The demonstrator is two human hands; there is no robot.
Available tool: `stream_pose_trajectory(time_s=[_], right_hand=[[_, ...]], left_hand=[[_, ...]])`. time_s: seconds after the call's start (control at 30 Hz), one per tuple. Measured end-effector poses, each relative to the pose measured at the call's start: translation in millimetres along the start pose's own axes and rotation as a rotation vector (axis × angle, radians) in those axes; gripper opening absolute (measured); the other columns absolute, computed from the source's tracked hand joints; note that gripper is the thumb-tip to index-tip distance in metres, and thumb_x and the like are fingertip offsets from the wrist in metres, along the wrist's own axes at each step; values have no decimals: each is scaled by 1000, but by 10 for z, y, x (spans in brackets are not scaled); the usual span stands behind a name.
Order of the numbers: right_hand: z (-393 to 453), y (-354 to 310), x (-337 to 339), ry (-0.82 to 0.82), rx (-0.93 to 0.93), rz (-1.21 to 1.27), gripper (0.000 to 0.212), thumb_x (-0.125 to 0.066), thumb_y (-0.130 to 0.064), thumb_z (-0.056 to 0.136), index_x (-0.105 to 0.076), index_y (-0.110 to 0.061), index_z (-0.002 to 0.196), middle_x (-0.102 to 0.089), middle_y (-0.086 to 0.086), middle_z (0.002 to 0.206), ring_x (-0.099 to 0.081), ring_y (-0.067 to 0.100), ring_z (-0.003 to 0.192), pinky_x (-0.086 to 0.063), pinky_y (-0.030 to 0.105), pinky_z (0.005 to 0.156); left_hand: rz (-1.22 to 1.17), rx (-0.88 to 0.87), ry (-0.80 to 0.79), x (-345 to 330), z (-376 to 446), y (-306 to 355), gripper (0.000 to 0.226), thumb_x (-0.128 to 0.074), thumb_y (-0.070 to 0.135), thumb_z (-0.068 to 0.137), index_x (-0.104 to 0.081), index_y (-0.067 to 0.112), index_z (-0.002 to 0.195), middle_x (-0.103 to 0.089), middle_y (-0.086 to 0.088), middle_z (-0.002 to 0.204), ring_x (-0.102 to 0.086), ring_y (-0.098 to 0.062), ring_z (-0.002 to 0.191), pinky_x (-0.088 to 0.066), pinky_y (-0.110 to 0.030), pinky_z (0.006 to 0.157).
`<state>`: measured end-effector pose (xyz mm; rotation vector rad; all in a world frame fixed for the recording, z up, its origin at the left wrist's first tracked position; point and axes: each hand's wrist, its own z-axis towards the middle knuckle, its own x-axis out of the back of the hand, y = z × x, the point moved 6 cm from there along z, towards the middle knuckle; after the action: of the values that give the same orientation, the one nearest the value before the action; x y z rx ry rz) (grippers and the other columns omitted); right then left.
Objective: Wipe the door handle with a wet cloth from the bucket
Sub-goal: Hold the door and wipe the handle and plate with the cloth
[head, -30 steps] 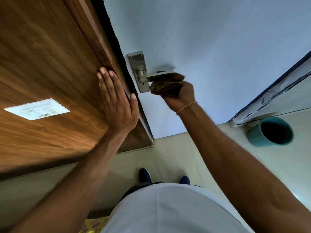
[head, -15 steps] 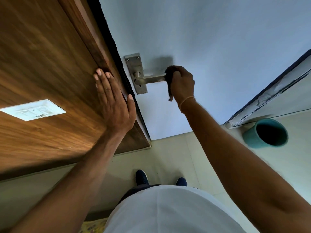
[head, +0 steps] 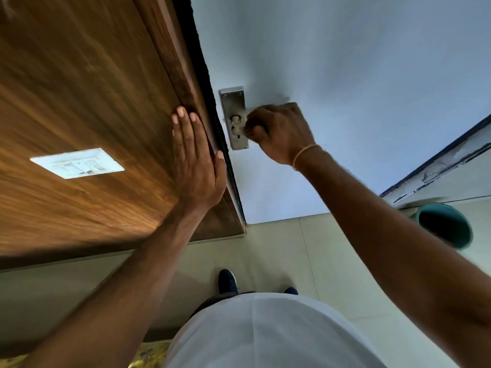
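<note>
A metal door handle [head: 235, 122] on a silver backplate sits on the pale blue door [head: 345, 75]. My right hand [head: 279, 134] is closed round the lever close to the backplate, covering almost all of the lever. The dark cloth is nearly hidden inside that fist; only a dark edge [head: 293, 105] shows above the knuckles. My left hand [head: 195, 160] lies flat with straight fingers on the wooden panel [head: 79, 88] beside the door's edge. The teal bucket [head: 443, 224] stands on the floor at the right.
A white switch plate [head: 78, 163] is set in the wooden panel at the left. Pale floor tiles [head: 279, 248] lie below the door, with my dark shoes [head: 227, 281] on them. A door frame with peeling paint [head: 438, 166] runs behind the bucket.
My right hand has slid left along the lever, from its outer end to the part next to the backplate. The left hand stays flat on the wood.
</note>
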<state>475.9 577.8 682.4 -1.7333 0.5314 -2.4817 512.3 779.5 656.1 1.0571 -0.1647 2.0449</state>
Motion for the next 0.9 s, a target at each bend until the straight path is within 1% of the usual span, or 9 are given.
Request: stream_pose_trajectory(time_s=[0.07,0.13,0.23,0.3,0.4,0.53,0.67,0.8,0.9], right_hand=[[-87,119,-49,42,-48,-119,32,-53,-42,96,-73,-35,120,-66,7,120,-61,36,111,-39,48,104],[-120,122,-113,49,-78,-143,36,-57,-38,98,-67,-36,132,-65,10,120,-59,38,114,-37,49,106],[-19,32,-119,-10,-62,-72,46,-65,-31,96,-59,-24,140,-71,9,121,-64,38,114,-39,48,108],[82,-19,-100,-52,-33,-35,42,-71,-29,93,-59,-15,130,-75,9,113,-67,38,104,-42,44,104],[148,-74,-82,-59,39,1,30,-71,-30,91,-61,-16,116,-75,7,98,-68,37,92,-43,42,97],[119,7,-24,-88,41,-60,39,-53,-58,95,-70,-34,121,-75,-3,112,-61,32,119,-29,48,109],[91,-23,-72,-127,26,-158,45,-42,-60,104,-67,-26,121,-71,3,119,-59,33,119,-33,49,105],[276,-55,-71,-321,-23,-103,44,-33,-60,107,-59,-25,100,-70,5,111,-62,32,106,-38,45,92],[401,-1,-97,-500,-87,-84,45,-33,-63,107,-60,-28,99,-69,5,102,-62,29,96,-40,38,83]], left_hand=[[2,9,-14,-3,-4,-7,75,-43,28,109,-13,-7,168,-13,-32,177,-10,-45,168,-19,-60,136],[-1,15,-21,-2,-4,-2,76,-43,28,109,-12,-6,169,-12,-31,178,-10,-45,168,-19,-60,136],[-7,8,-15,12,-5,2,74,-43,28,109,-14,-7,168,-13,-31,178,-10,-44,168,-19,-59,136],[-10,7,-13,14,-3,1,74,-43,28,109,-15,-7,168,-13,-31,178,-10,-44,168,-18,-59,136],[-21,9,-16,7,0,0,74,-43,27,109,-15,-8,168,-13,-31,177,-10,-45,168,-18,-60,136],[-27,10,-17,2,-1,-11,74,-42,27,109,-16,-8,168,-13,-31,177,-10,-45,168,-19,-60,136],[-20,8,-20,5,-1,-29,75,-44,27,108,-15,-7,168,-13,-30,178,-10,-44,168,-20,-59,136],[-23,5,-11,7,-2,-26,74,-45,25,108,-16,-7,168,-14,-30,178,-11,-44,168,-20,-59,136],[-30,0,4,11,-6,-20,73,-45,24,108,-19,-9,167,-16,-31,177,-13,-45,167,-20,-59,136]])
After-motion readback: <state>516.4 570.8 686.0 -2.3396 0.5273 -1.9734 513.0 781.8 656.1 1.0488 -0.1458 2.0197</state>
